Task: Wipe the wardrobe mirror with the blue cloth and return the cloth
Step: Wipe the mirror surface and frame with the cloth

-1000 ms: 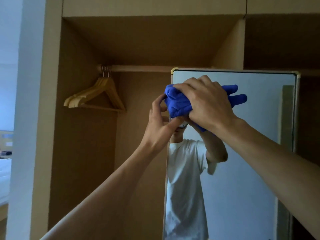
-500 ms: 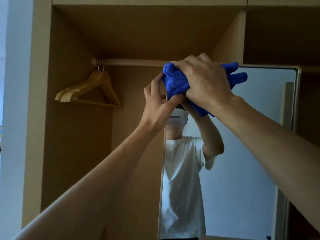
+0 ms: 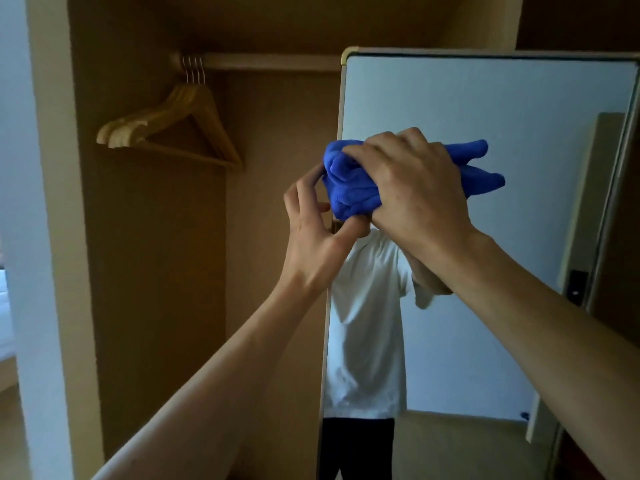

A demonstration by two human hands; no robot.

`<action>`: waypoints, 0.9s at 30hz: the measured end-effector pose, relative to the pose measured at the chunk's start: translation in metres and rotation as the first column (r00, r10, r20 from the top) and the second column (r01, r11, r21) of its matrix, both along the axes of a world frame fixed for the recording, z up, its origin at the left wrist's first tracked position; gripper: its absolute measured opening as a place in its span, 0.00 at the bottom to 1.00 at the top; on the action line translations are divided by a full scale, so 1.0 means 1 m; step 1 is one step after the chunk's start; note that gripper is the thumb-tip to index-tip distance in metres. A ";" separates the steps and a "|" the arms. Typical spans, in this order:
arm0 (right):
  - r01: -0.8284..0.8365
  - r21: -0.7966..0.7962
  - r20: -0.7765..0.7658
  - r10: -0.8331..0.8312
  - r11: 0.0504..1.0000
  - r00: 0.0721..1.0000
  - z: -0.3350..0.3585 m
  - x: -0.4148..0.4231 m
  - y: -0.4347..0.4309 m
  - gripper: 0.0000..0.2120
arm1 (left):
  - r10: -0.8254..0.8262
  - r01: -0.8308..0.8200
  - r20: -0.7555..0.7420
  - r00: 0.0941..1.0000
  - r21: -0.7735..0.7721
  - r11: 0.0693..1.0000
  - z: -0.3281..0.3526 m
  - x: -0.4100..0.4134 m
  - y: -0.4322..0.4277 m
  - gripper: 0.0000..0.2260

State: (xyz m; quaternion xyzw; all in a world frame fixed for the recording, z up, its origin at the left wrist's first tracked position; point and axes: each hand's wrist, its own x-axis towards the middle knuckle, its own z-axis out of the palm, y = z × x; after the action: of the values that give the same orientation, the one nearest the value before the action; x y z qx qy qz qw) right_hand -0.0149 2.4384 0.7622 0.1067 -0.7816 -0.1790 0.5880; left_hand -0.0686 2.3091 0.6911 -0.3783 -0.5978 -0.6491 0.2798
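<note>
A tall wardrobe mirror [image 3: 485,98] with a pale frame stands on the right, its left edge toward me. My right hand [image 3: 412,188] presses a bunched blue cloth [image 3: 349,188] against the glass near that left edge, about a third of the way down. My left hand [image 3: 315,233] grips the mirror's left edge just below the cloth, thumb on the front and fingers curled behind. The glass reflects a person in a white T-shirt and the cloth's far end [image 3: 481,174].
Inside the open wooden wardrobe, several wooden hangers [image 3: 173,133] hang from a rail [image 3: 270,62] at the upper left. A pale wall edge [image 3: 38,237] borders the wardrobe on the left. Dark wardrobe panels lie right of the mirror.
The cloth and my right hand have come down from the mirror's top left corner along the left edge. My left hand slid down the frame with them. The view tilted downward.
</note>
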 end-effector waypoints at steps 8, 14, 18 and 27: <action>-0.016 0.011 0.032 0.015 1.000 0.999 -0.052 0.001 0.001 0.23 | 0.000 0.002 0.050 0.999 -0.043 0.999 -0.051 0.006 -0.002 0.37; -0.006 -0.053 0.088 0.010 0.999 0.996 -0.096 0.004 -0.001 0.22 | -0.032 0.033 0.098 0.995 -0.010 0.999 -0.085 0.011 0.000 0.37; 0.012 -0.084 0.131 -0.001 0.996 0.991 -0.123 0.008 -0.005 0.22 | -0.009 0.013 0.114 0.993 -0.033 0.999 -0.107 0.013 -0.001 0.34; 0.014 -0.119 0.154 0.004 0.993 0.988 -0.168 0.014 -0.007 0.21 | 0.038 -0.030 0.140 0.989 -0.056 0.998 -0.149 0.019 -0.001 0.34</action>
State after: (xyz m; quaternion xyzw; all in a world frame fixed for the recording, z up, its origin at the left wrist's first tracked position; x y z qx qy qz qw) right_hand -0.0007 2.4309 0.5945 0.0828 -0.8342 -0.1245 0.5309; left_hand -0.0492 2.3084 0.5418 -0.3288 -0.6395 -0.6531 0.2377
